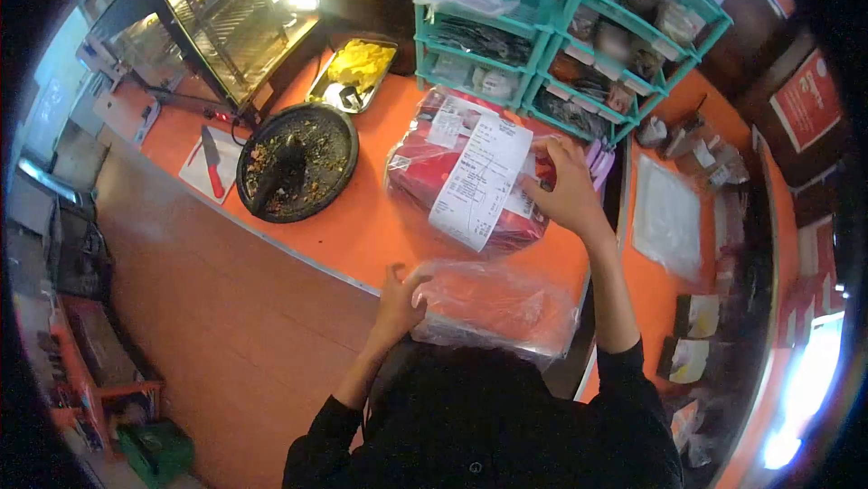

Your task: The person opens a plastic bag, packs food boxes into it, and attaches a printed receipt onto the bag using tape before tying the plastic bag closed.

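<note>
A red package wrapped in clear plastic (407, 168) lies on the orange counter, with a long printed receipt (484, 177) on its top. My right hand (570, 191) grips the package's right side, thumb near the receipt's edge and fingers bent over the plastic. Closer to my body, a crumpled clear plastic bag (497, 304) lies flat at the counter's front. Beside its left edge is my left hand (398, 304), thumb and fingers curved and apart; whether it touches the plastic is hard to make out.
A dark stone mortar (339, 150) with a pestle (276, 173) stands left of the package. Near it are a red-handled knife (212, 168) and a metal tray of yellow food (362, 69). Green stacked racks (533, 60) line the back; a lit display cabinet (240, 28) stands at upper left.
</note>
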`<state>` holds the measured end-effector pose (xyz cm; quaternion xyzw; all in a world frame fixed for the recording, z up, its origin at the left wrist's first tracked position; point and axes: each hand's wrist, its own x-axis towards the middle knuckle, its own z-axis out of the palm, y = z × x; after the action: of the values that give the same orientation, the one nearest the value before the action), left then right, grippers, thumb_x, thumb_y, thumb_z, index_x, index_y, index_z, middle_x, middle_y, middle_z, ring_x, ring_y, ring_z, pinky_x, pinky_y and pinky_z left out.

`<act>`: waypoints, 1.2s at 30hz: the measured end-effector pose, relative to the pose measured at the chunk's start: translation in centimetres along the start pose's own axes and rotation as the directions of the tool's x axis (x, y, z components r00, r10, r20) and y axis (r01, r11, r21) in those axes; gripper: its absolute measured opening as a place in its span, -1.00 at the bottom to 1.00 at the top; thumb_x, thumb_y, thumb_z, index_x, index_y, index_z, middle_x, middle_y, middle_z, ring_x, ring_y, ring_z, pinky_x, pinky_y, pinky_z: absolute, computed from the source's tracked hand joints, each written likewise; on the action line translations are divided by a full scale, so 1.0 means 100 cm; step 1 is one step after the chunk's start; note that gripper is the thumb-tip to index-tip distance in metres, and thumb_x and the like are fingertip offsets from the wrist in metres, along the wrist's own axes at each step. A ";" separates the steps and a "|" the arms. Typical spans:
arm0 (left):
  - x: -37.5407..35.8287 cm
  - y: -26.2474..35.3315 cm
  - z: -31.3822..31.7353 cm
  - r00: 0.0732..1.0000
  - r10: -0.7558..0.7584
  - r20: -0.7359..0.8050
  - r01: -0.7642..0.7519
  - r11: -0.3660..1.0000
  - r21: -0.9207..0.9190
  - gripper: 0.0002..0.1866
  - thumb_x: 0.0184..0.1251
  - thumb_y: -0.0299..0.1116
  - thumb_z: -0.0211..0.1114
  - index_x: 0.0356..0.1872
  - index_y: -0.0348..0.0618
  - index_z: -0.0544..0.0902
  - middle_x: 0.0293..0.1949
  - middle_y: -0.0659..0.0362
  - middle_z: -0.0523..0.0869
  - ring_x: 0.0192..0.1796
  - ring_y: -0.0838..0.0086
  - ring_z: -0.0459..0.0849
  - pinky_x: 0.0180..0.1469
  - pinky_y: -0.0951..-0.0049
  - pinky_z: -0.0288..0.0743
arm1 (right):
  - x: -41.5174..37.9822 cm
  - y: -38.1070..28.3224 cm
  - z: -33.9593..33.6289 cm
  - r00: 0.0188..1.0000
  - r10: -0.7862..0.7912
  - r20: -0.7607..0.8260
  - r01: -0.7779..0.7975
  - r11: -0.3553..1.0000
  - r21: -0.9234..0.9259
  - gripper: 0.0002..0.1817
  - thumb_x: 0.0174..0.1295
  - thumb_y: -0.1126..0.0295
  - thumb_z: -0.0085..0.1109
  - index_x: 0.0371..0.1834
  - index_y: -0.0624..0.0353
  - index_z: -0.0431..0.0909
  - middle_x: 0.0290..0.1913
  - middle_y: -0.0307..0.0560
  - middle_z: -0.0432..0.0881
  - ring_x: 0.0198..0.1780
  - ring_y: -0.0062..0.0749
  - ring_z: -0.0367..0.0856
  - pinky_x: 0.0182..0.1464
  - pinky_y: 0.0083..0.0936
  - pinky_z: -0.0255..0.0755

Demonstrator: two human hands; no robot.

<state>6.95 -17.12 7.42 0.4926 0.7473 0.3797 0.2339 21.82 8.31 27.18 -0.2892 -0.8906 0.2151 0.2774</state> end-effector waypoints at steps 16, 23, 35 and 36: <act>-0.008 -0.035 0.015 0.990 0.089 -0.109 -0.087 0.996 0.023 -0.62 -0.06 -0.42 0.33 -0.11 0.06 0.59 -0.02 -0.14 0.38 -0.03 0.00 0.47 -0.10 0.12 0.43 | 0.059 -0.018 0.000 0.935 0.025 0.354 -0.134 0.948 0.288 -0.35 -0.01 0.13 0.39 0.13 0.23 0.46 -0.05 -0.08 0.63 -0.04 -0.42 0.57 0.00 -0.46 0.42; -0.023 -0.024 0.026 0.992 -0.124 -0.005 0.122 0.973 0.196 -0.54 -0.02 -0.28 0.33 0.02 0.25 0.59 0.10 -0.17 0.29 0.21 -0.11 0.25 0.04 -0.07 0.42 | 0.092 -0.036 -0.002 0.822 -0.005 0.569 -0.040 0.997 0.066 -0.36 0.06 -0.12 0.26 -0.02 0.24 0.53 -0.21 -0.12 0.65 -0.17 -0.51 0.58 -0.08 -0.48 0.42; -0.014 -0.020 0.043 0.947 -0.315 -0.054 0.319 0.945 0.070 -0.34 -0.10 -0.40 0.38 0.16 0.25 0.47 0.10 -0.14 0.28 0.15 -0.14 0.30 0.10 0.00 0.41 | 0.088 -0.053 0.027 0.878 0.302 0.371 -0.430 0.837 0.337 -0.57 0.11 0.01 0.23 -0.38 0.24 0.64 -0.52 -0.25 0.59 -0.56 -0.64 0.48 -0.48 -0.63 0.30; -0.012 -0.019 0.043 0.950 -0.303 -0.075 0.306 0.951 0.037 -0.32 -0.13 -0.43 0.39 0.16 0.21 0.46 0.08 -0.17 0.29 0.13 -0.13 0.31 0.15 0.07 0.37 | 0.089 -0.054 0.028 0.905 0.306 0.295 -0.414 0.794 0.446 -0.59 0.10 0.04 0.25 -0.39 0.24 0.64 -0.52 -0.25 0.59 -0.56 -0.65 0.48 -0.49 -0.63 0.30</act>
<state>9.50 -17.18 3.27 0.3635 0.8309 0.3376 0.2519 11.94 9.37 31.28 -0.3485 -0.7563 0.5156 0.2017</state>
